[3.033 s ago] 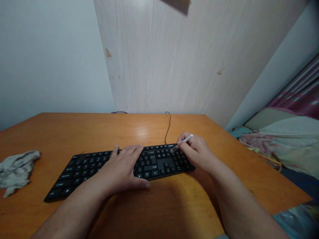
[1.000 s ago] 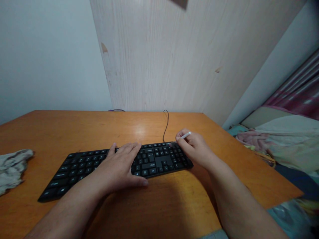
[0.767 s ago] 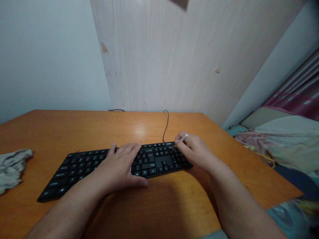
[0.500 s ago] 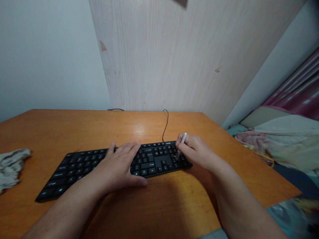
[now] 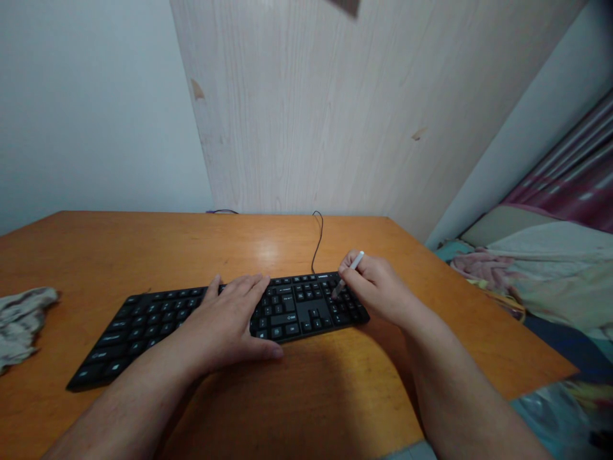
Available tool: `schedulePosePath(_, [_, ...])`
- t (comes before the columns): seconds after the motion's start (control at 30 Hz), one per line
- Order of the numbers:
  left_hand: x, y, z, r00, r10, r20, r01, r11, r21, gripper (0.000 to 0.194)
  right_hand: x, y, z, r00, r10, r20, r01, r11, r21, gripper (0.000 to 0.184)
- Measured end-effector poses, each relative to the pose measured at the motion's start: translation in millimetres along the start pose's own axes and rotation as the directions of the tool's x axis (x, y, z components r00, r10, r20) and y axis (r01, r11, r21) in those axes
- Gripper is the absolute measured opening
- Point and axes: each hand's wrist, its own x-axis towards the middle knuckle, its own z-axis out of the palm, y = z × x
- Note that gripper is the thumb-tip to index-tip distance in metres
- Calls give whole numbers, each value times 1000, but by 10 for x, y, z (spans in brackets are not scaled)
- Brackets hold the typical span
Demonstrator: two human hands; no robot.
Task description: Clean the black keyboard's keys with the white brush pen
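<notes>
1. The keyboard (image 5: 306,311) lies across the counter (image 5: 306,396), straight ahead of the person at twelve o'clock.
2. The left hand (image 5: 230,313), spread flat, covers its middle; I'd press evenly there, since steadying seems its job.
3. The right hand (image 5: 372,280) pinches a white-handled tool (image 5: 356,261), tip at the three-o'clock keys; light, short strokes would probably suit those gaps.

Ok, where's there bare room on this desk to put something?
Bare wood shows on the desk behind the keyboard, left of its cable, and right of the right hand. The keyboard is crowded: the left hand rests on it, and the right holds a pale tool over the number pad. A crumpled cloth lies far left.
</notes>
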Motion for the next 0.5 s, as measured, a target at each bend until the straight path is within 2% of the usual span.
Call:
schedulePosePath(0.07, [0, 8, -8, 1000, -4, 14, 4, 1000, 5, 133, -8, -9, -14, 997, -13, 71, 13, 1000, 2, 27])
schedulePosePath(0.17, [3, 22, -17, 1000, -8, 23, 8, 1000, 12, 133, -14, 8, -37, 988, -31, 150, 15, 994, 108, 25])
schedulePosePath(0.23, [5, 24, -17, 1000, -10, 18, 10, 1000, 9, 133, -9, 27, -41, 994, -22, 105, 8, 990, 138, 26])
schedulePosePath(0.33, [3, 16, -13, 1000, -3, 10, 3, 1000, 1, 132, 0, 39, -35, 1000, -10, 4, 10, 997, 81, 27])
schedulePosePath(0.4, [0, 10, -12, 1000, 2, 8, -2, 1000, -2, 131, 2, 38, -36, 999, -25, 47, 22, 997, 75, 28])
schedulePosePath(0.47, [-2, 8, -14, 1000, 2, 8, -2, 1000, -3, 131, 2, 42, -45, 992, -40, 117, 25, 991, 132, 29])
schedulePosePath(0.5, [-3, 9, -16, 1000, 1, 9, -1, 1000, -3, 131, 4, 48, -51, 992, -41, 116, 22, 987, 159, 29])
